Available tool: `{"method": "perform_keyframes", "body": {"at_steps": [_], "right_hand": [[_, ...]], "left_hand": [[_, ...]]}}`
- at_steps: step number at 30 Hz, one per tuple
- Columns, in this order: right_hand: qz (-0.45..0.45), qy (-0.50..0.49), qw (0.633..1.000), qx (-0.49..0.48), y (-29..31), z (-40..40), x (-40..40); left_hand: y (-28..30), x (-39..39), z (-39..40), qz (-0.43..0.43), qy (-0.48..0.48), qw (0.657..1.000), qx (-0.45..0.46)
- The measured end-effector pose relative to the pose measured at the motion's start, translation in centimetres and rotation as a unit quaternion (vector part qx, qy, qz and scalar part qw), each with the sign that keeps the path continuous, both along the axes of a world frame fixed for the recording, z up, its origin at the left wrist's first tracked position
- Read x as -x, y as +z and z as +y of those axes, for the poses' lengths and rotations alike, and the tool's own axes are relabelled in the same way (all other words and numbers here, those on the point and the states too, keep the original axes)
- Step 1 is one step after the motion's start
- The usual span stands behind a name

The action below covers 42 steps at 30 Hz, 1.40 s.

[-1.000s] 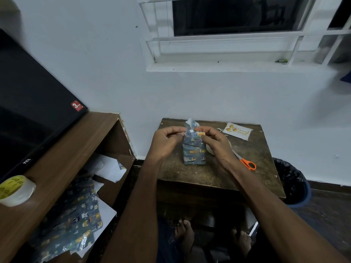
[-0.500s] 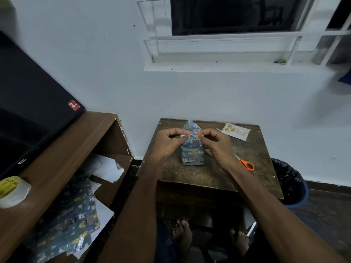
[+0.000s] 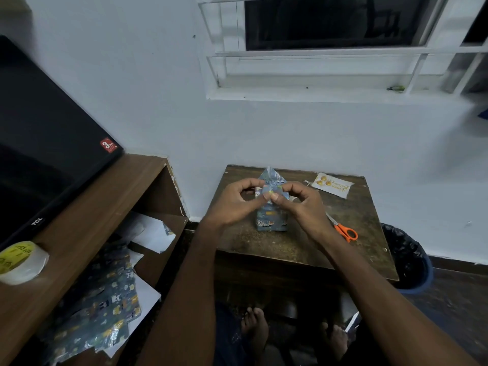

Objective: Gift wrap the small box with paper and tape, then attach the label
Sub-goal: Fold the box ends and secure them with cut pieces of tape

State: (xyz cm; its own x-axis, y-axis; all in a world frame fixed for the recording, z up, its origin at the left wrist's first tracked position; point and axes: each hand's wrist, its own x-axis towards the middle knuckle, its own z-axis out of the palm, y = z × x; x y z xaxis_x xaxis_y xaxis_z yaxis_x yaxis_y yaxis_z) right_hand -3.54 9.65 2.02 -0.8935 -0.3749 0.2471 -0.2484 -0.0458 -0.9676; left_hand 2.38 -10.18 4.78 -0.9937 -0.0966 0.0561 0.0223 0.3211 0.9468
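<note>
left hand [image 3: 232, 204] and right hand [image 3: 303, 204] pinch paper flap [image 3: 269, 190] atop small box [image 3: 271, 220], frame centre | risk — flap springs open untaped; tape roll [image 3: 19, 261] far left

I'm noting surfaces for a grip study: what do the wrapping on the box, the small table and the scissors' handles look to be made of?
Wrapping on the box: thin printed paper, slightly glossy, creasing into sharp folds where both hands pinch it.
Small table: dark wood, likely worn; mottled matte top.
Scissors' handles: smooth orange plastic, probably; blades look like metal.
</note>
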Motion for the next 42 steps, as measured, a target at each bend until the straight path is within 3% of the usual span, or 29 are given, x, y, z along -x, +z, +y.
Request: {"method": "perform_keyframes", "body": {"at_steps": [4,12,30,39,42], "right_hand": [[-0.010,0.022,0.999,0.027,0.3,0.2,-0.2],[-0.006,0.037,0.999,0.028,0.0,0.5,0.1],[0.036,0.030,0.997,-0.062,0.0,0.3,0.1],[0.002,0.035,0.999,-0.002,0.2,0.2,-0.8],[0.025,0.039,0.998,-0.045,0.2,0.3,-0.5]], "left_hand": [[-0.3,-0.2,-0.1,0.033,-0.022,0.998,0.040],[-1.1,0.2,-0.6,0.067,0.025,0.997,0.014],[-0.9,0.1,-0.4,0.086,0.043,0.995,0.022],[-1.5,0.4,-1.1,0.083,0.055,0.995,0.024],[-1.2,0.3,-0.9,0.083,0.047,0.995,0.027]]}}
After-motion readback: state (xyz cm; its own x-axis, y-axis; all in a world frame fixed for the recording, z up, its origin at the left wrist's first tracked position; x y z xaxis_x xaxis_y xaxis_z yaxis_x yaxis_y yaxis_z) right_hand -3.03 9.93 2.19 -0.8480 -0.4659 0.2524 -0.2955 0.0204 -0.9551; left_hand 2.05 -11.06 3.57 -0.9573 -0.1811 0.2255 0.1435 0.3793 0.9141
